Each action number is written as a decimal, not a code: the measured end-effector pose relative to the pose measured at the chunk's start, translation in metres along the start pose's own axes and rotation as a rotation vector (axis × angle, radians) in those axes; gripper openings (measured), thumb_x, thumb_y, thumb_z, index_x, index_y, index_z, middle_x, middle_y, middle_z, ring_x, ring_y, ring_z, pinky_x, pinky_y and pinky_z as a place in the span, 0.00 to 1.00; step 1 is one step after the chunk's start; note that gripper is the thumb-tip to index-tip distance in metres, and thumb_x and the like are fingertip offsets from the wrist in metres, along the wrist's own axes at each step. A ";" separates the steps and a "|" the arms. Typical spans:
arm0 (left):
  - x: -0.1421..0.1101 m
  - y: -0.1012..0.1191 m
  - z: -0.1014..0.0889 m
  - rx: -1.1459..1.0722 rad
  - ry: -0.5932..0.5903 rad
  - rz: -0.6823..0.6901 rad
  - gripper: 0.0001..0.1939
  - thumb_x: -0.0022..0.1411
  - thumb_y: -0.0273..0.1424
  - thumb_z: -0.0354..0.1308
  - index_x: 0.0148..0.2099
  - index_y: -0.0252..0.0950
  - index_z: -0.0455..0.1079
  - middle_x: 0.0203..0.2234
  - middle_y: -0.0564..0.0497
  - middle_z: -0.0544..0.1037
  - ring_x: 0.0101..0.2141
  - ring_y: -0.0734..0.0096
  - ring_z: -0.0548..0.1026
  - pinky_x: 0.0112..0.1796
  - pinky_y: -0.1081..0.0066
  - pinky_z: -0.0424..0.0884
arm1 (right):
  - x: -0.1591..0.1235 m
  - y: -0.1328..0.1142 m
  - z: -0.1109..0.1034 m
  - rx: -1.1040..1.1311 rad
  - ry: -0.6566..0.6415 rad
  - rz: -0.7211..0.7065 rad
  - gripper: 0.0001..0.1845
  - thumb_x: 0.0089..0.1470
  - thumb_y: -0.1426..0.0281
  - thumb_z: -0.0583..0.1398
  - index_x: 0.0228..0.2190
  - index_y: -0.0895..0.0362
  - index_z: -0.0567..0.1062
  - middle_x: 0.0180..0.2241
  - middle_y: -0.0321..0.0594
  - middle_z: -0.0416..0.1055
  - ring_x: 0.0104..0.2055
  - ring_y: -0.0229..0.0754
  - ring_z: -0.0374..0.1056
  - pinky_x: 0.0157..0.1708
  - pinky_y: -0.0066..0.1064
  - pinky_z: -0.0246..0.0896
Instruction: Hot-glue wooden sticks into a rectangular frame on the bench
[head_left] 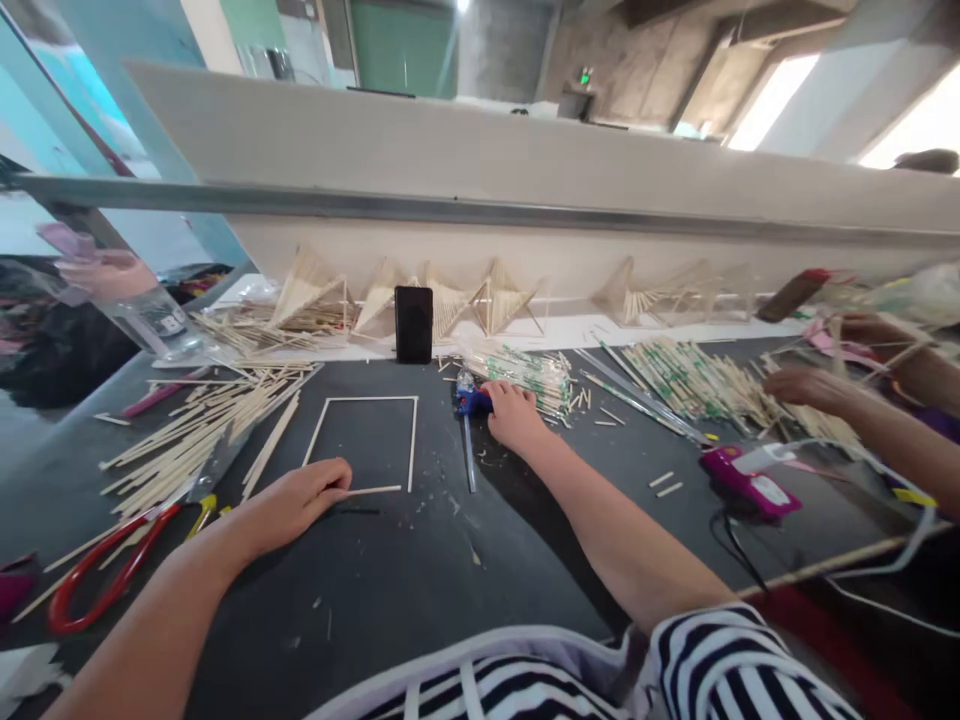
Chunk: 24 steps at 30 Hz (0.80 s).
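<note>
A thin wooden stick (379, 490) is pinched in my left hand (315, 488), its free end close to the lower right corner of a stick frame (414, 440). Three sides of that frame show lying on the dark table: left, top and right. To the right of it, my right hand (514, 412) is closed round the handle of a blue glue gun (471, 402). A clear glue stick (469, 455) extends from the gun toward me. Part of the gun's handle is hidden under my fingers.
Loose sticks (187, 430) and red-handled scissors (112, 570) lie at left. A phone (414, 325) stands upright before several stick models (450, 300). Bagged sticks (667, 380) and a magenta power strip (750, 485) are at right, near another person's hands (814, 388).
</note>
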<state>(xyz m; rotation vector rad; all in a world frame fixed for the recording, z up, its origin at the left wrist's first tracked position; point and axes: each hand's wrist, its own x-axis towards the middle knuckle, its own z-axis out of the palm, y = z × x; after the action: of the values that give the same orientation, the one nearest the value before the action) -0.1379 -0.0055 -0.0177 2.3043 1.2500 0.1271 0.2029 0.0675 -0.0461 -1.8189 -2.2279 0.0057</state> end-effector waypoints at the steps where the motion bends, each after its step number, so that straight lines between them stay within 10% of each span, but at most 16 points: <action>1: -0.001 0.003 -0.006 -0.016 0.002 -0.020 0.12 0.66 0.35 0.41 0.34 0.37 0.61 0.28 0.53 0.69 0.30 0.71 0.67 0.34 0.72 0.62 | 0.001 0.000 0.002 0.002 -0.002 -0.004 0.27 0.47 0.78 0.52 0.51 0.55 0.65 0.52 0.48 0.66 0.51 0.50 0.62 0.48 0.43 0.49; 9: 0.006 0.028 -0.037 -0.304 0.208 -0.109 0.08 0.60 0.36 0.49 0.33 0.37 0.62 0.25 0.55 0.67 0.26 0.74 0.65 0.28 0.74 0.61 | 0.001 -0.001 -0.004 0.083 0.028 -0.070 0.32 0.45 0.75 0.54 0.54 0.55 0.65 0.54 0.47 0.65 0.56 0.50 0.58 0.53 0.43 0.45; 15: 0.023 0.044 -0.016 -0.753 0.369 -0.156 0.14 0.60 0.41 0.52 0.40 0.35 0.66 0.24 0.56 0.65 0.21 0.81 0.60 0.23 0.78 0.56 | -0.006 -0.009 -0.026 0.843 0.076 0.033 0.18 0.44 0.66 0.59 0.39 0.58 0.76 0.37 0.43 0.75 0.38 0.46 0.68 0.38 0.36 0.60; 24: 0.024 0.064 0.012 -1.038 0.378 -0.211 0.14 0.60 0.41 0.54 0.38 0.34 0.66 0.24 0.57 0.65 0.18 0.86 0.57 0.20 0.81 0.50 | -0.026 -0.028 -0.022 1.708 -0.267 -0.004 0.15 0.41 0.67 0.67 0.34 0.57 0.76 0.33 0.40 0.74 0.22 0.30 0.57 0.25 0.27 0.55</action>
<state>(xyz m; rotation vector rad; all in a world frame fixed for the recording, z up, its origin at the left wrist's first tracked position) -0.0720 -0.0192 -0.0010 1.2702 1.1743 0.9276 0.1854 0.0327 -0.0258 -0.7510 -1.2599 1.5990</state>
